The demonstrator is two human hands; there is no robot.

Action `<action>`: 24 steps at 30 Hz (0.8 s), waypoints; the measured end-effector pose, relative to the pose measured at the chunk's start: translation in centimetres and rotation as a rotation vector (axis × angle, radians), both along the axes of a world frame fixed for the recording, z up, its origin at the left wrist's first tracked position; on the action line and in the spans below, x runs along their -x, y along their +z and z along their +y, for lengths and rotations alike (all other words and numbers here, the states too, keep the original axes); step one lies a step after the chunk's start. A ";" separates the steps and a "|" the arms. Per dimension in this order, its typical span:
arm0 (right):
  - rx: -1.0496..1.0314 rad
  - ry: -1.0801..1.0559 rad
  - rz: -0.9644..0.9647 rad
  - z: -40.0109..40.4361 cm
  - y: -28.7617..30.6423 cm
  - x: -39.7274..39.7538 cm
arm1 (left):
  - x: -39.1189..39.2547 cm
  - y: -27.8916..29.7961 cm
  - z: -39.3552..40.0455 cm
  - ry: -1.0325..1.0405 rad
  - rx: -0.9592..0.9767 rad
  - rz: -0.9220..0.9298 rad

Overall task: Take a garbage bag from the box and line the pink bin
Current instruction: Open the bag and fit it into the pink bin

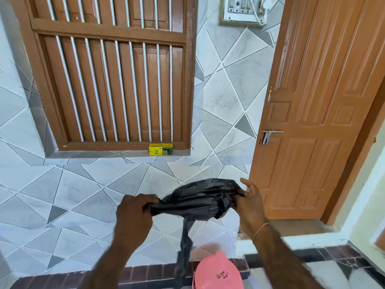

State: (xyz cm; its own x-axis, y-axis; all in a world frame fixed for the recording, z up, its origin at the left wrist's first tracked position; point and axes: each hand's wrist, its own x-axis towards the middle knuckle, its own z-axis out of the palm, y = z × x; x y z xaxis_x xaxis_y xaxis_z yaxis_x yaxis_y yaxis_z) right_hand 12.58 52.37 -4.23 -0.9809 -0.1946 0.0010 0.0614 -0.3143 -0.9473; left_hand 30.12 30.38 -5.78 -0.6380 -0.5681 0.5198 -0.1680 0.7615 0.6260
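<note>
A crumpled black garbage bag [200,200] is held up in front of me between both hands. My left hand [133,213] grips its left end in a closed fist. My right hand [249,203] pinches the right end, index finger raised. A twisted strip of the bag hangs down toward the floor. The pink bin [218,273] stands below, at the bottom edge of the view, its pink lid facing up. The yellow and green garbage bag box [160,149] sits on the window sill, well beyond my hands.
A brown wooden window with white bars [116,80] fills the tiled wall ahead. An orange-brown door [312,122] with a metal handle stands open at the right. A switchboard [242,10] hangs at the top. A dark tile border runs along the floor.
</note>
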 end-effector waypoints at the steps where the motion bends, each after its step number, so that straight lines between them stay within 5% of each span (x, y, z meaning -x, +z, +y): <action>1: -0.076 0.031 0.078 0.2 0.4 0.0 | -0.4 0.3 0.1 0.006 0.077 -0.179; 3: -0.207 0.087 0.207 -0.3 0.9 -0.3 | -0.7 1.3 0.7 0.012 0.167 -0.356; 7: -0.255 0.247 0.298 -1.8 1.4 -1.2 | 1.7 2.9 3.4 -0.162 0.055 0.014; 13: -0.196 0.454 0.216 -0.4 2.5 -1.0 | 5.1 0.6 5.3 -0.401 -0.162 -0.295; 15: -0.405 0.376 0.316 1.0 2.1 0.2 | 5.3 0.5 5.2 -0.330 -0.142 -0.236; 19: -1.162 0.077 0.557 3.8 0.5 2.6 | 5.1 1.4 4.8 -0.186 -0.146 -0.132; 21: -1.381 -0.092 0.472 5.8 -0.7 3.4 | 4.7 1.8 4.8 -0.150 -0.060 -0.179; 24: -1.401 -0.288 0.220 8.1 -1.7 3.7 | 4.4 2.2 4.8 -0.117 0.024 -0.254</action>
State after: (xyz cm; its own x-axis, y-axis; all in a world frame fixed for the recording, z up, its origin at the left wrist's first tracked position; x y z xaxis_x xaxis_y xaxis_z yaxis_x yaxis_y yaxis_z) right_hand 8.86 60.47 -5.89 -0.9905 0.0387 0.1319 -0.0270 0.8858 -0.4633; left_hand 25.75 35.17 -3.59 -0.8105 -0.4718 0.3471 -0.2271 0.7993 0.5563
